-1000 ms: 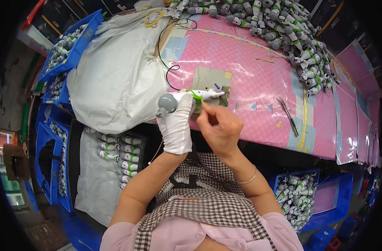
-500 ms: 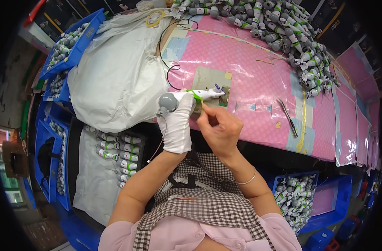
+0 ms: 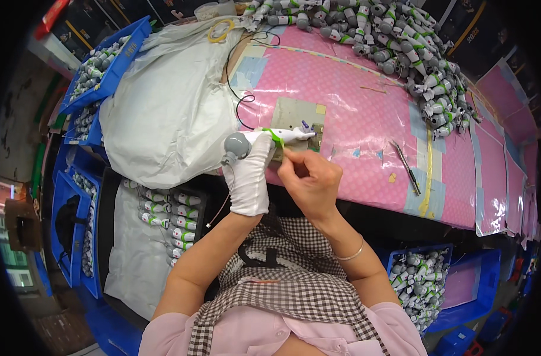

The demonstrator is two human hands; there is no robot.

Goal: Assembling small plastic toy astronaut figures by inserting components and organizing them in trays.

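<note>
My left hand [image 3: 251, 178], in a white glove, is closed round a white plastic toy arm [image 3: 290, 134]. The piece has a bright green band and a grey ball joint at its left end, and a thin cable hangs from that end. Bare and pinched, my right hand [image 3: 312, 180] holds a thin yellow-green strip [image 3: 283, 144] against the green band. The small hand of the toy arm points right, close to some small purple pins [image 3: 306, 125]. These stand by a metal fixture on a grey plate [image 3: 299, 110].
A large heap of similar parts [image 3: 395, 35] covers the table's far right. Tweezers [image 3: 407, 168] lie on the pink table cover [image 3: 353, 124]. White sheeting [image 3: 163, 107] spreads to the left. Rows of parts [image 3: 184, 219] lie in a tray at lower left; blue crates [image 3: 113, 68] stand on both sides.
The toy arm and both hands have shifted very slightly left. The right hand's pinch stays at the green band; the grip of both hands looks the same.
</note>
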